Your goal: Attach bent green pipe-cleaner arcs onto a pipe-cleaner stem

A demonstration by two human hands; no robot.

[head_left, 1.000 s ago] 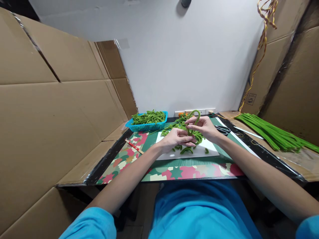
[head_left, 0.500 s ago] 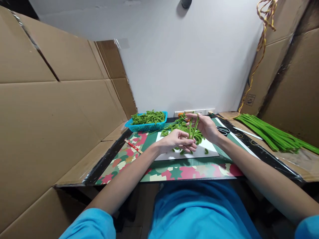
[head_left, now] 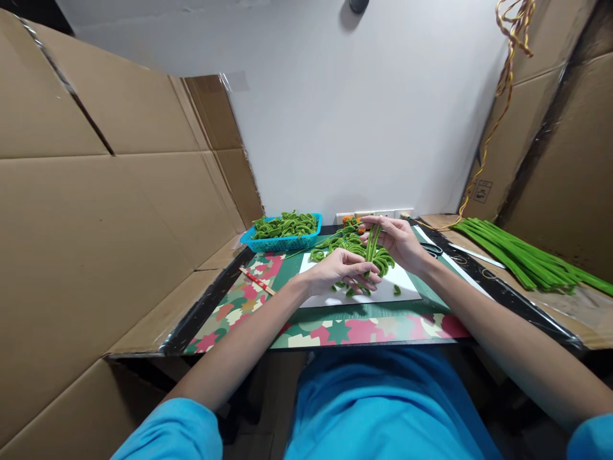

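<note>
Fuzzy green stems (head_left: pixel 373 241) stand nearly upright between my two hands. My left hand (head_left: pixel 352 271) pinches their lower ends, and my right hand (head_left: pixel 390 236) has its fingertips closed on their upper ends. Below and behind the hands, a heap of curled green pieces (head_left: pixel 347 241) lies on a white sheet (head_left: pixel 406 291). A few short curls rest near the sheet's front. At the back left, a blue basket (head_left: pixel 280 244) is filled with more curled green pieces (head_left: pixel 292 225).
Black-handled scissors (head_left: pixel 431 250) lie right of the sheet. Long straight green stems (head_left: pixel 527 259) are piled at the far right. A red and white stick (head_left: pixel 257 281) lies at the left. Orange items (head_left: pixel 352 222) sit near the wall sockets. Cardboard walls (head_left: pixel 96 223) flank the table.
The held green stems have drawn closer together. Both hands have shifted slightly to the right, and the right fingertips have closed in at the stems' tops.
</note>
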